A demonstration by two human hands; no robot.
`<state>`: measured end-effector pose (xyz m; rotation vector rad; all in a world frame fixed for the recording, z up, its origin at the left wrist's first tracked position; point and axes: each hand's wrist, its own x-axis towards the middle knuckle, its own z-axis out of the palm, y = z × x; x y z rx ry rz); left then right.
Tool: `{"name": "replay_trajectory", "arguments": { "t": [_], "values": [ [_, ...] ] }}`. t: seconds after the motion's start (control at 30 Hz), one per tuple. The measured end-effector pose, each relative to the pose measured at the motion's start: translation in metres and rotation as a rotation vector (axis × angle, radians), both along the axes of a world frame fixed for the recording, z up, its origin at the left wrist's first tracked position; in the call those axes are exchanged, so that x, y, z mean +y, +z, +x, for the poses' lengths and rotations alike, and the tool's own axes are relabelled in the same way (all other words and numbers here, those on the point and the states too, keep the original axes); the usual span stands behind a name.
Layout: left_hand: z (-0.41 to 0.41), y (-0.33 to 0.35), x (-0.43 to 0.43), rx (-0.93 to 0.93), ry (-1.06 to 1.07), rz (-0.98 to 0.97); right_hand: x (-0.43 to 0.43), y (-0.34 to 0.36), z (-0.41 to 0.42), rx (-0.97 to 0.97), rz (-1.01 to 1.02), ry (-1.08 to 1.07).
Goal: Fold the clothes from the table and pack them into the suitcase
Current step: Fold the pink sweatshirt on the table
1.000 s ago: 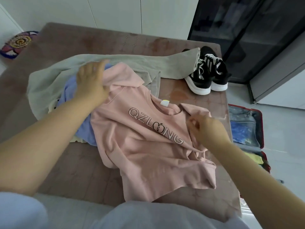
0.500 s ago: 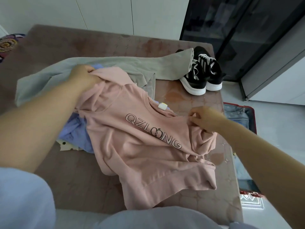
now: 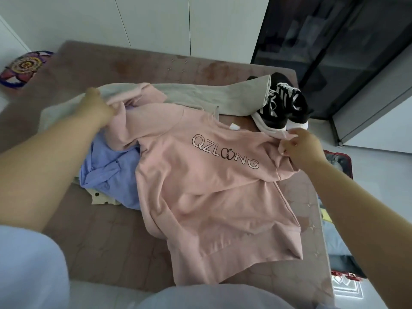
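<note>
A pink sweatshirt (image 3: 207, 188) printed "QZLOONG" lies face up across the brown table (image 3: 107, 237). My left hand (image 3: 98, 108) grips its left sleeve at the far left, over a grey garment (image 3: 196, 97). My right hand (image 3: 303, 148) pinches the sweatshirt's right shoulder near the table's right edge. A blue shirt (image 3: 111, 172) lies under the sweatshirt's left side, with a spotted cream cloth (image 3: 100, 197) beneath it. The open red suitcase (image 3: 343, 166) sits on the floor to the right, mostly hidden by my right arm.
A pair of black and white sneakers (image 3: 283, 105) stands at the table's far right corner, partly under the grey garment. A patterned cushion (image 3: 24, 68) lies far left. White cabinet doors and a dark glass cabinet (image 3: 334, 52) stand behind the table.
Both hands have pulled the pink sweatshirt wider apart. The right hand moved right and away toward the sneakers; the left hand drew the sleeve out to the left.
</note>
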<state>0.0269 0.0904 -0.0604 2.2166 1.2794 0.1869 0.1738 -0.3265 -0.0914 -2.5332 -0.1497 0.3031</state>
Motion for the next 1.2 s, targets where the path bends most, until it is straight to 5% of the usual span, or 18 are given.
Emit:
{"name": "replay_trajectory", "arguments": {
  "t": [0.07,0.23,0.43,0.57,0.67,0.77,0.87,1.03,1.2],
  "values": [
    [-0.008,-0.009,-0.014,0.117,-0.041,0.147,-0.013,-0.005,0.000,-0.044,-0.012,-0.082],
    [0.005,-0.015,-0.058,0.018,-0.497,0.525,-0.035,0.010,0.003,-0.291,0.159,-0.237],
    [0.050,-0.033,-0.110,0.094,-0.759,0.481,-0.043,0.037,-0.004,-0.502,0.573,-0.525],
    [0.086,-0.041,-0.138,0.043,-0.808,0.431,-0.059,0.065,-0.025,-0.561,0.805,-0.515],
    [0.116,-0.048,-0.154,0.068,-0.797,0.364,-0.075,0.052,-0.039,-0.404,0.578,-0.396],
    [0.126,-0.061,-0.151,0.338,-0.705,0.385,-0.085,0.006,-0.065,-0.016,0.187,-0.131],
    [0.113,-0.071,-0.130,0.484,-0.561,0.372,-0.090,-0.026,-0.095,0.193,0.038,-0.076],
    [0.098,-0.069,-0.097,0.435,-0.594,0.478,-0.078,-0.028,-0.093,-0.056,0.035,-0.004],
    [0.093,-0.040,-0.086,0.193,-0.519,0.396,-0.050,-0.030,-0.045,-0.049,-0.094,0.086]
  ]
}}
